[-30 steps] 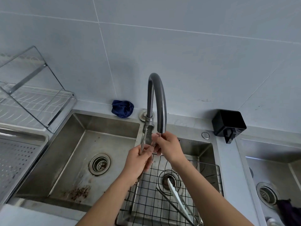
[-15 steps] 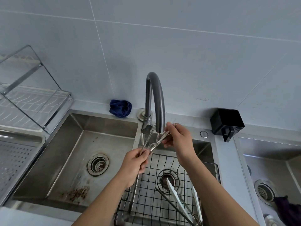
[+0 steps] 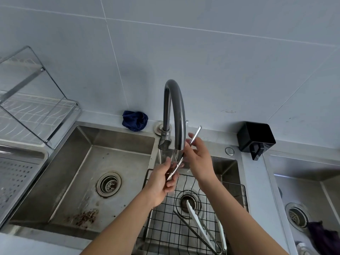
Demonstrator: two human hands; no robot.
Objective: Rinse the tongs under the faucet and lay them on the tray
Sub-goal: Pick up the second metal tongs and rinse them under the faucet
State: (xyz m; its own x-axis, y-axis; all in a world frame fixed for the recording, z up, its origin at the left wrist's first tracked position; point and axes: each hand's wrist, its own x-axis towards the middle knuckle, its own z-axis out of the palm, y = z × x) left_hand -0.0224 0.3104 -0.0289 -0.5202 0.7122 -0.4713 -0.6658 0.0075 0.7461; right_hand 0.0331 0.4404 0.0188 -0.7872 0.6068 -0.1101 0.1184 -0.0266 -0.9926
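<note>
You stand at a steel counter (image 3: pixel 253 181) against a grey tiled wall, looking down from the head camera into a row of basins. The big left sink (image 3: pixel 77 173) holds only its drain and a rusty stain near the front edge. The narrower middle sink (image 3: pixel 228 168) carries a black wire basket (image 3: pixel 165 229), and in it lie white-tipped tongs (image 3: pixel 198 225) with their tips over the drain. Water runs from the curved faucet (image 3: pixel 174 111). Just under its spout you hold the metal tongs (image 3: pixel 179 161) slanted in the stream: your left hand (image 3: pixel 161 183) is curled tight around the lower end, your right hand (image 3: pixel 197 159) pinches the upper part, some fingers spread loose, and the top end pokes up past them. At far left sits a perforated tray (image 3: pixel 16 179) below a dish rack (image 3: pixel 35 111). A blue cloth (image 3: pixel 135 120) lies behind the left sink, and a black holder (image 3: pixel 255 138) stands to the right.
</note>
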